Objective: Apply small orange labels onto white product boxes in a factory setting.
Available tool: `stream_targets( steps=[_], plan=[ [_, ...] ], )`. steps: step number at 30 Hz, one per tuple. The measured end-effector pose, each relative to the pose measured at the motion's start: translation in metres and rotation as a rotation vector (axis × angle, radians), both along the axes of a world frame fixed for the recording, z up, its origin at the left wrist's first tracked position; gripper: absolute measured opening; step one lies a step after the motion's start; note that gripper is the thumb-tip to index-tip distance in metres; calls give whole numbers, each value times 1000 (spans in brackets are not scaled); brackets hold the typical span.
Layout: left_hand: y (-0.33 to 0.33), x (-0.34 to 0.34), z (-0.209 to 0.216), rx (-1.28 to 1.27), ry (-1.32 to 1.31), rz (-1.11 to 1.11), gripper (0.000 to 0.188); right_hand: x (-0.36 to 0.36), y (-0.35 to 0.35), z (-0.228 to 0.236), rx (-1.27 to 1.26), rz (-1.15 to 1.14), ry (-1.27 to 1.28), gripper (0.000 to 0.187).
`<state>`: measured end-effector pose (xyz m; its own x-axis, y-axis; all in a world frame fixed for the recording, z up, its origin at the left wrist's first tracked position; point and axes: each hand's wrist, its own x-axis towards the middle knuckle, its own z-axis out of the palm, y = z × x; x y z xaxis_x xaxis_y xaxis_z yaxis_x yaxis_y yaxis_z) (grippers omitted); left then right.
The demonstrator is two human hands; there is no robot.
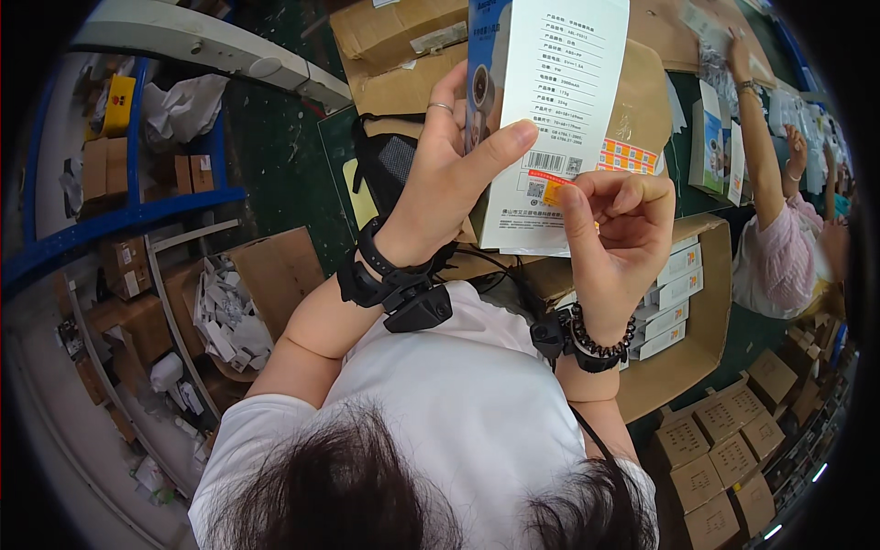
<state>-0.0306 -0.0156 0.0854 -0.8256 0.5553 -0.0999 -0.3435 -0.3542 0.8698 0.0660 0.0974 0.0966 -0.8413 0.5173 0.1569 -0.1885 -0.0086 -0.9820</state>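
Observation:
My left hand (pixel 458 170) grips an upright small carton (pixel 573 101) by its left edge, thumb across the front and fingers behind. The carton has a white face with printed lines and a barcode, and a blue side with a picture of a device. A small red and yellow sticker (pixel 553 191) lies against the lower part of the white face. My right hand (pixel 625 220) is closed at that sticker, thumb and forefinger pinched over its right end. Behind the carton shows a sheet of orange and white stickers (pixel 628 156).
An open cardboard box (pixel 706 321) of white cartons stands below my right hand. A black mesh bag (pixel 385 165) lies by my left wrist. Another person (pixel 779 238) works at right, near more cartons (pixel 710 151). Blue shelving (pixel 137 137) and stacked brown boxes (pixel 724 440) stand around.

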Motion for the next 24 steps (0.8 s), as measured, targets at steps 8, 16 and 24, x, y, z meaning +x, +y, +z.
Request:
stream_targets(
  steps=[8, 16, 24],
  plan=[
    [1, -2, 1, 1, 16, -6, 75, -1, 1, -2, 18, 1, 8, 34],
    [-5, 7, 2, -3, 15, -4, 74, 6, -5, -2, 58, -6, -7, 34],
    [1, -2, -1, -30, 21, -10, 75, -1, 1, -6, 93, -17, -14, 33]
  ],
)
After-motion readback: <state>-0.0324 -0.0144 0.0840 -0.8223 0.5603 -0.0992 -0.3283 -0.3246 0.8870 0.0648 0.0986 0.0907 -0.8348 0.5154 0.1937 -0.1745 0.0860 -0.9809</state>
